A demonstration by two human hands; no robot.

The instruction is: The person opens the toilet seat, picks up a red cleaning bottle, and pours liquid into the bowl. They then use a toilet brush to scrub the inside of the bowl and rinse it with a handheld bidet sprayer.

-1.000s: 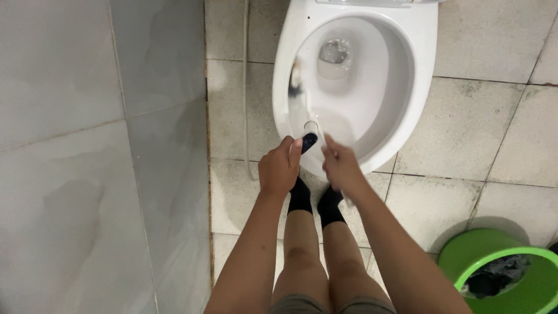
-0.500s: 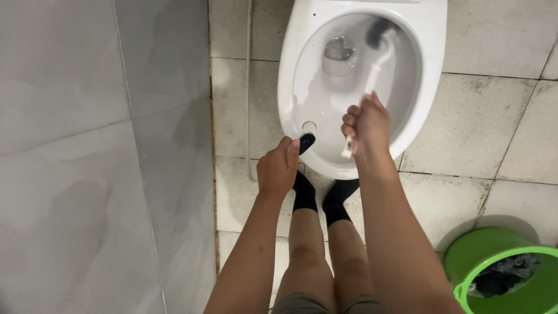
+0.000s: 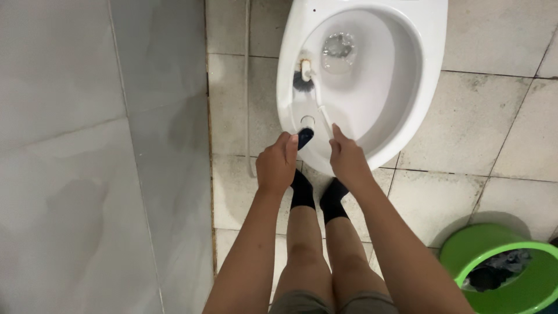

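Observation:
I stand over a white toilet bowl (image 3: pixel 427 75) with water at its bottom. My right hand (image 3: pixel 346 157) grips the white handle of a toilet brush (image 3: pixel 311 87); its dark bristle head presses on the bowl's inner left wall. My left hand (image 3: pixel 278 163) holds a spray nozzle (image 3: pixel 305 131) with a dark trigger and a round white tip, pointed into the bowl's near left side. Below the hands are my two legs in black socks (image 3: pixel 317 197), standing on the floor tiles.
A grey tiled wall (image 3: pixel 99 157) runs along the left. A thin white hose (image 3: pixel 247 87) hangs down beside the toilet. A green bucket (image 3: pixel 465 250) with dark cloth inside stands at the lower right on the beige floor tiles (image 3: pixel 465 134).
The brush head swept from the bowl's left side to the far right, then back to the left wall. My right hand followed it. My left hand stayed put with the nozzle.

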